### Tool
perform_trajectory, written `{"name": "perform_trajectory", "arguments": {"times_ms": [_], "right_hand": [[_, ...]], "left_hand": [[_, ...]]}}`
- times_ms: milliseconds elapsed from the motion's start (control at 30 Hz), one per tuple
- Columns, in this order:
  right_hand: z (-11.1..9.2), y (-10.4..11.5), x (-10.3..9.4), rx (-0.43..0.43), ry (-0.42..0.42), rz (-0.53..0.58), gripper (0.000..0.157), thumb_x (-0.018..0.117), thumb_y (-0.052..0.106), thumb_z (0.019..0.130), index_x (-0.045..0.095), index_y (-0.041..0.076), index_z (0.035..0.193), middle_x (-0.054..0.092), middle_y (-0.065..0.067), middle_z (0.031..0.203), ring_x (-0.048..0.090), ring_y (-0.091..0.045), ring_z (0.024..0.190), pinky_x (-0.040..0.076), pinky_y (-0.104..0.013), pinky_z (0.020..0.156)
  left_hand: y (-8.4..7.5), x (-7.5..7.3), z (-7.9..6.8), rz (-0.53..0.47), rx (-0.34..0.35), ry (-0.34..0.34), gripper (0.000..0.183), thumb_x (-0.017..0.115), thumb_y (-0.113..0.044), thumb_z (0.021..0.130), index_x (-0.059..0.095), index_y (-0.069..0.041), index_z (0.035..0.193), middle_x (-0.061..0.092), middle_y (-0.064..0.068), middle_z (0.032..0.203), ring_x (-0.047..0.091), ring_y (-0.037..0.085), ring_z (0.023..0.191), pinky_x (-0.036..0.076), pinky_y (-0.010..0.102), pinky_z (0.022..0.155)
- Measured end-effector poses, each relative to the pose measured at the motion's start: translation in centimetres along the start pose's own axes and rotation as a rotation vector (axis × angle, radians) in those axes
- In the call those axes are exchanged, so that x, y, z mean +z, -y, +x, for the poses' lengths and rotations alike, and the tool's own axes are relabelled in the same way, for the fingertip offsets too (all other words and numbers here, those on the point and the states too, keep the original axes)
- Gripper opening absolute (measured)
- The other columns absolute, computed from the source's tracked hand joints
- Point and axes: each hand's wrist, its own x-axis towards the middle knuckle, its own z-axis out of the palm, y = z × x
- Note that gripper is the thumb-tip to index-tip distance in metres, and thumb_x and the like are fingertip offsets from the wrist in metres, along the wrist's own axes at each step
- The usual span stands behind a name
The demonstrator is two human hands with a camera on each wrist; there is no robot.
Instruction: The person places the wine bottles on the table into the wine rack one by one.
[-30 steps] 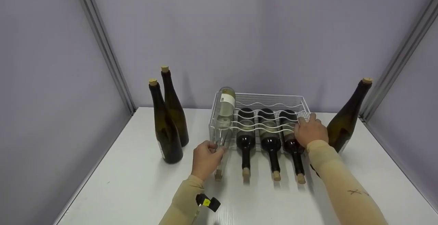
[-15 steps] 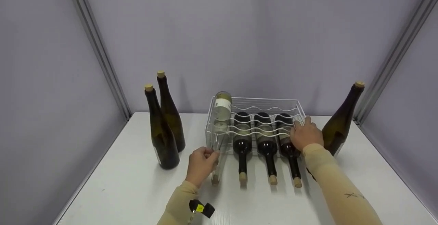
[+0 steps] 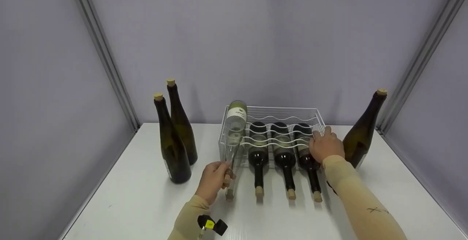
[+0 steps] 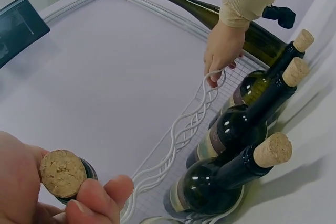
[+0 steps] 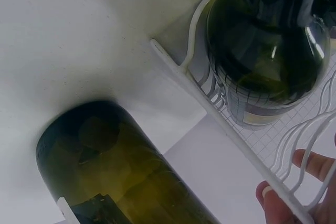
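Observation:
A white wire wine rack (image 3: 285, 108) stands on the table with corked bottles lying in it. On its left side a clear glass bottle (image 3: 236, 123) with a white label lies in the upper row, neck toward me. My left hand (image 3: 212, 179) pinches that bottle's neck; its cork (image 4: 63, 174) shows between thumb and fingers in the left wrist view. Below it another clear bottle (image 3: 230, 192) lies, partly hidden. My right hand (image 3: 326, 146) holds the wavy wires at the rack's right side; in the right wrist view its fingertips (image 5: 312, 163) reach round the rack wire (image 5: 226, 124).
Three dark bottles (image 3: 259, 157) lie in the lower row, corks toward me. Two dark green bottles (image 3: 173, 147) stand upright left of the rack. Another green bottle (image 3: 362, 134) stands close by my right hand. Grey walls (image 3: 234, 42) enclose the table's back and sides.
The clear bottle's label has turned, so different print faces up, and my left fingers have shifted round its neck. My right hand keeps its hold on the rack. The head view has tilted slightly.

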Motion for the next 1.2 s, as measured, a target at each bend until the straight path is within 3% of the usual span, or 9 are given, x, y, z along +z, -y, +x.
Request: {"name": "perform_trajectory", "arguments": {"times_ms": [233, 400, 567, 733, 867, 1000, 1200], "right_hand": [[-0.01, 0.23, -0.10, -0.015, -0.037, -0.005, 0.036, 0.046, 0.024, 0.096, 0.059, -0.005, 0.114, 0.045, -0.033, 0.102, 0.053, -0.045, 0.073, 0.047, -0.057, 0.054], [0.20, 0.33, -0.23, -0.019, -0.059, -0.017, 0.035, 0.048, 0.024, 0.096, 0.059, -0.005, 0.113, 0.046, -0.033, 0.101, 0.053, -0.045, 0.072, 0.048, -0.057, 0.054], [0.07, 0.40, -0.43, -0.009, -0.024, -0.013, 0.037, 0.046, 0.025, 0.097, 0.058, -0.004, 0.116, 0.045, -0.033, 0.103, 0.053, -0.045, 0.073, 0.048, -0.057, 0.055], [0.08, 0.57, -0.47, -0.006, -0.014, -0.003, 0.039, 0.045, 0.025, 0.097, 0.058, -0.004, 0.119, 0.045, -0.034, 0.106, 0.053, -0.046, 0.076, 0.048, -0.058, 0.057], [0.23, 0.69, -0.55, -0.002, -0.010, -0.007, 0.039, 0.044, 0.026, 0.097, 0.058, -0.004, 0.119, 0.045, -0.035, 0.108, 0.054, -0.046, 0.078, 0.048, -0.058, 0.058], [0.26, 0.94, -0.55, -0.004, 0.004, -0.008, 0.040, 0.044, 0.026, 0.097, 0.058, -0.004, 0.121, 0.045, -0.035, 0.109, 0.054, -0.046, 0.079, 0.048, -0.058, 0.059], [0.17, 0.94, -0.52, -0.009, 0.007, -0.009, 0.041, 0.044, 0.026, 0.098, 0.058, -0.004, 0.121, 0.044, -0.035, 0.110, 0.054, -0.046, 0.078, 0.048, -0.058, 0.058]], "left_hand": [[0.50, -0.08, 0.34, -0.063, -0.013, 0.042, 0.034, 0.040, -0.020, 0.103, 0.052, -0.003, 0.077, 0.061, 0.011, 0.073, 0.043, 0.011, 0.053, 0.038, 0.024, 0.049], [0.27, -0.34, 0.36, -0.036, -0.020, 0.035, 0.033, 0.039, -0.023, 0.104, 0.056, -0.002, 0.084, 0.063, 0.013, 0.076, 0.045, 0.012, 0.053, 0.039, 0.025, 0.049], [0.39, -0.55, 0.20, 0.003, -0.020, 0.040, 0.035, 0.041, -0.024, 0.103, 0.058, 0.001, 0.084, 0.065, 0.015, 0.077, 0.048, 0.013, 0.053, 0.041, 0.025, 0.048], [0.46, -0.70, 0.01, -0.001, -0.028, 0.040, 0.034, 0.047, -0.030, 0.101, 0.056, -0.003, 0.083, 0.056, 0.005, 0.066, 0.044, 0.012, 0.053, 0.038, 0.024, 0.048], [0.39, -0.73, -0.02, 0.003, -0.042, 0.011, 0.038, 0.054, -0.040, 0.097, 0.054, -0.005, 0.084, 0.047, 0.000, 0.063, 0.040, 0.011, 0.054, 0.034, 0.023, 0.047], [0.42, -0.88, -0.05, 0.029, -0.052, -0.040, 0.040, 0.057, -0.042, 0.096, 0.057, -0.003, 0.089, 0.051, 0.001, 0.067, 0.043, 0.011, 0.056, 0.035, 0.023, 0.047], [0.65, -0.89, -0.02, 0.044, -0.052, -0.048, 0.040, 0.056, -0.040, 0.097, 0.056, 0.000, 0.093, 0.052, 0.002, 0.070, 0.045, 0.012, 0.058, 0.038, 0.024, 0.049]]}}
